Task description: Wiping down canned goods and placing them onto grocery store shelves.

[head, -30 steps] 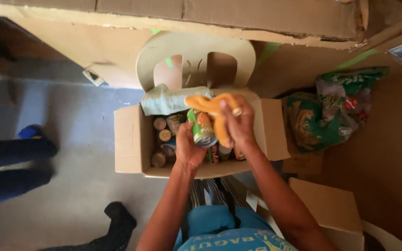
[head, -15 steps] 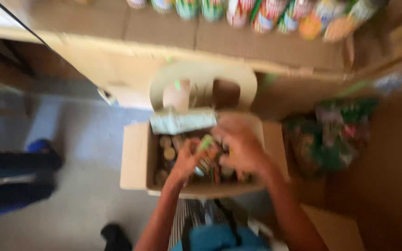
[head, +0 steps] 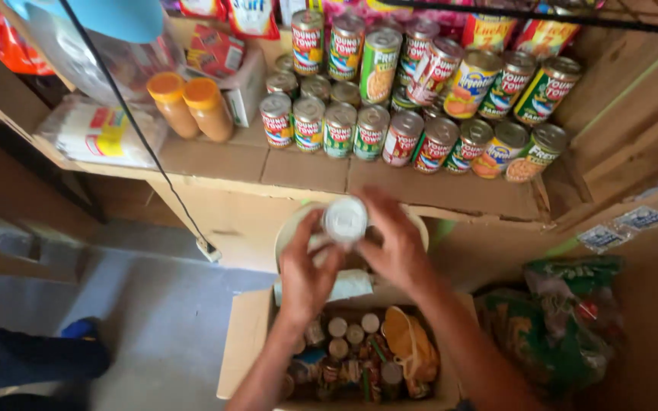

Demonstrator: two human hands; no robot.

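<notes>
Head view showed both hands raised above an open cardboard box [head: 247, 346], sharing one small tin can [head: 345, 219]. Only its round, pale silvery end showed, bright and blurred, so its label could not be read. That end faced the camera, so the can's long axis ran roughly along the line of sight, pointing up toward the viewer. The left hand [head: 306, 274] gripped it from below-left, fingers curled; the right hand [head: 395, 242] clasped it from the right. It hung just before the shelf [head: 306, 167] of stacked cans [head: 420, 99].
</notes>
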